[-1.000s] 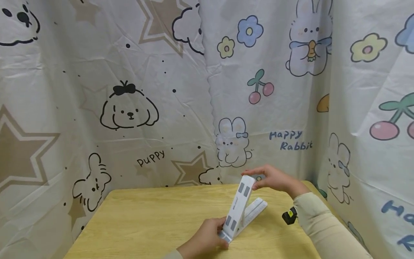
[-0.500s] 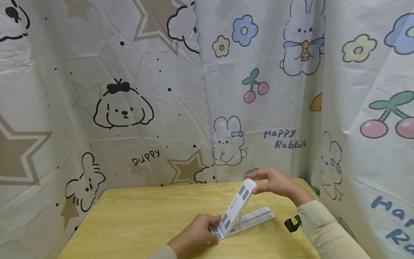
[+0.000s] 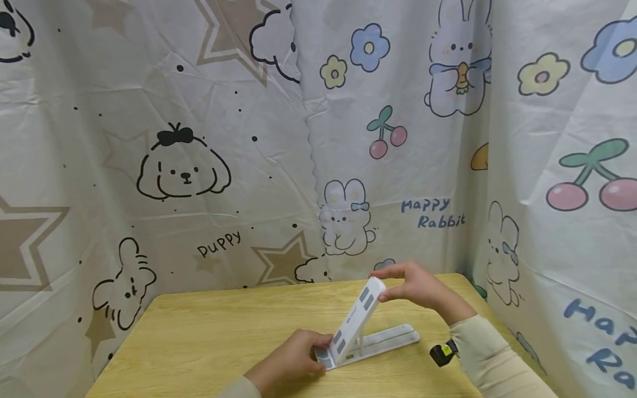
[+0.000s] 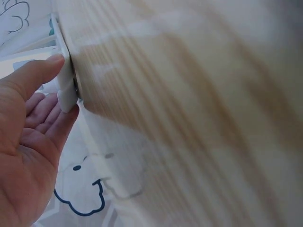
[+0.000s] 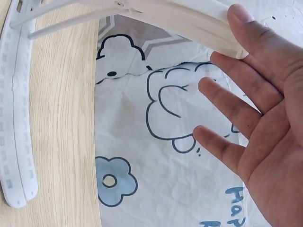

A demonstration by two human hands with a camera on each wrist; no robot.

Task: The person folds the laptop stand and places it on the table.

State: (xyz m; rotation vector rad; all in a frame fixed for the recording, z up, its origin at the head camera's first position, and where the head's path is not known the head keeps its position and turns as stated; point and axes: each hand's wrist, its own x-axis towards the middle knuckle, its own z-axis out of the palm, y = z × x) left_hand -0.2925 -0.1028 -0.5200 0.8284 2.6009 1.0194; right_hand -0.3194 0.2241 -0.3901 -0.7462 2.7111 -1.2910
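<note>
Seeing the white folding stand (image 3: 355, 319) spread open on the bench (image 3: 234, 326), I have the left hand (image 3: 292, 354) with fingers clamped on its joined end, the right hand (image 3: 417, 284) pinching its raised tip, a printed curtain (image 3: 278, 182) behind.

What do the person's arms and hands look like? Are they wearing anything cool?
The left hand and right hand are bare, with no gloves or rings showing. Both arms have plain, pale cream sleeves; the right sleeve looks wrinkly, and only a bit of the left sleeve shows. A chunky black device with a yellow-green patch sits by the right wrist.
</note>
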